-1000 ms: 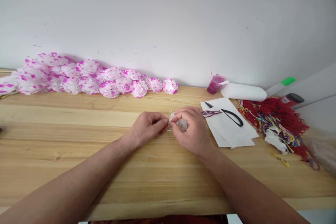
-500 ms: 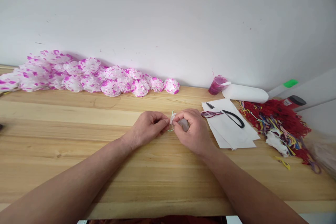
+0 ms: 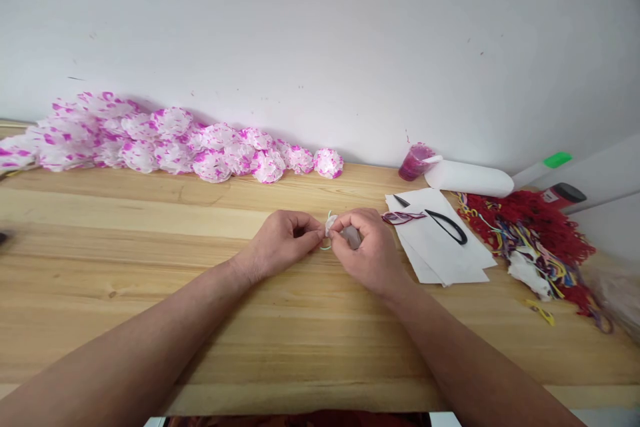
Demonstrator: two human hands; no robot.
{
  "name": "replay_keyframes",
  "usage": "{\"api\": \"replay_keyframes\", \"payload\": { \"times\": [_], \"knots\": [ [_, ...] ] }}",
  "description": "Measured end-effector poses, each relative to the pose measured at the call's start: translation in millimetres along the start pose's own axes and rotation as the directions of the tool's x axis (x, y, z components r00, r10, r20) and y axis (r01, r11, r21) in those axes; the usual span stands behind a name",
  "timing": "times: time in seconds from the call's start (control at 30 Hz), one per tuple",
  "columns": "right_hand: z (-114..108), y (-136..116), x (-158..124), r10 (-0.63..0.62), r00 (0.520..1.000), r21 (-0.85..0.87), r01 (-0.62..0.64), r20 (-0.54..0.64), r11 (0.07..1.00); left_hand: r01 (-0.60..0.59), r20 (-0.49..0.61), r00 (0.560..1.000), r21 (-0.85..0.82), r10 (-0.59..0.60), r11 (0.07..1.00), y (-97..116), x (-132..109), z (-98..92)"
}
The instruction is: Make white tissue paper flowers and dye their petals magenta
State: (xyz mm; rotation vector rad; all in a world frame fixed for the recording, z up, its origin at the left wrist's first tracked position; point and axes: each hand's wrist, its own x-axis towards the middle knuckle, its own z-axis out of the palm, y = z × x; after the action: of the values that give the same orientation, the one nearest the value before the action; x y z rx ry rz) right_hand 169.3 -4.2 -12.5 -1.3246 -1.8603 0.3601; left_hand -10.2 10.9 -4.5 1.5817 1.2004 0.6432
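Both hands meet over the middle of the wooden table (image 3: 210, 320). Between their fingertips is a small bunched piece of white paper (image 3: 330, 225), with a pale green string (image 3: 326, 247) showing above and below it. My left hand (image 3: 287, 240) pinches at the left side of the bunch, thumb against forefinger. My right hand (image 3: 367, 247) is closed on the paper from the right, and more of the white paper shows inside its curled fingers. Exactly how the string runs round the paper is hidden by the fingertips.
Pink-spotted white paper flowers (image 3: 173, 157) line the wall at left. To the right lie white paper sheets (image 3: 425, 257) with black-handled scissors (image 3: 453, 230), a cup of purple-pink stuff (image 3: 415, 161), a white roll (image 3: 470, 178), a red-and-black can (image 3: 565, 193), tangled yarn (image 3: 545, 233) and yellow snips (image 3: 541, 312).
The camera view has shifted very slightly. Both hands stay in the same place on the white paper, with only tiny finger movement.
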Motion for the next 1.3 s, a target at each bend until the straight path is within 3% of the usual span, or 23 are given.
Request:
{"api": "replay_keyframes", "payload": {
  "times": [1.3],
  "knots": [
    [-0.1,1.1,-1.7,0.078,0.996,0.062,-0.08,0.036,0.995,0.039,-0.037,0.999,-0.007,-0.039,0.999,-0.6,1.4,1.0]
  ]
}}
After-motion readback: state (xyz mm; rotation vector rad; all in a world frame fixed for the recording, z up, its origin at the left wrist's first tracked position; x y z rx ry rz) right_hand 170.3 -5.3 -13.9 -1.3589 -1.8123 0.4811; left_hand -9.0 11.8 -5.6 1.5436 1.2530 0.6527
